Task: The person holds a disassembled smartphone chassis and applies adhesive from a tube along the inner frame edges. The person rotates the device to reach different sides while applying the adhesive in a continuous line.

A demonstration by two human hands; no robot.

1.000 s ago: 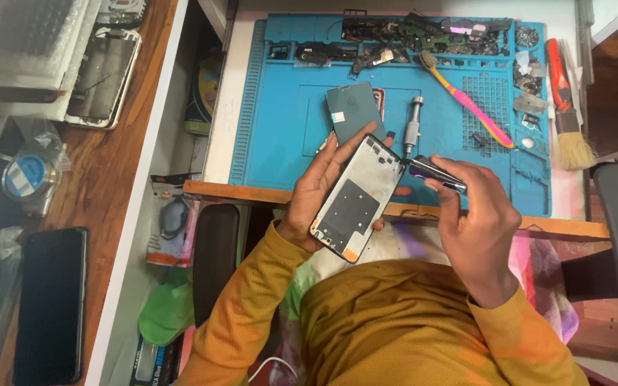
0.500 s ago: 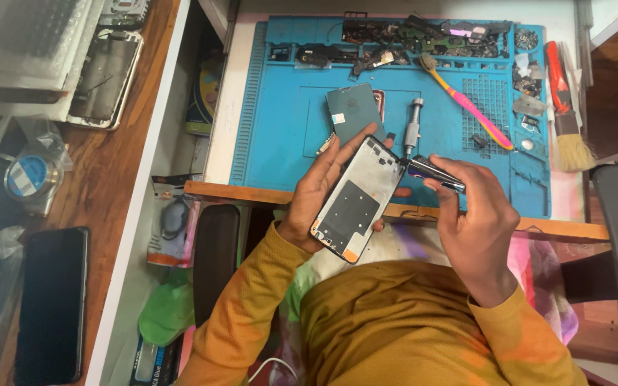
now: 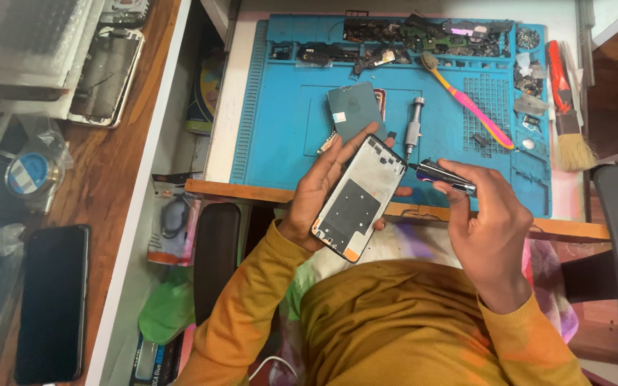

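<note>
Blue mat [image 3: 280,129] on bench, head view only. We note little change vs. earlier frames: phone frame [image 3: 359,196] stays in left hand [image 3: 316,196], open side up, held above bench edge. Right hand [image 3: 491,229] remains closed round a dark tool [image 3: 445,177], tip at frame's top corner. Back cover [image 3: 354,109], screwdriver [image 3: 413,132], pink toothbrush [image 3: 470,104] unmoved. Judgement: work on the frame is paused or slow.

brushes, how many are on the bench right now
2. A pink toothbrush lies slanted on the blue mat, and a red-handled paintbrush lies just off the mat's right edge. Others could be hidden among the loose parts along the top.
</note>
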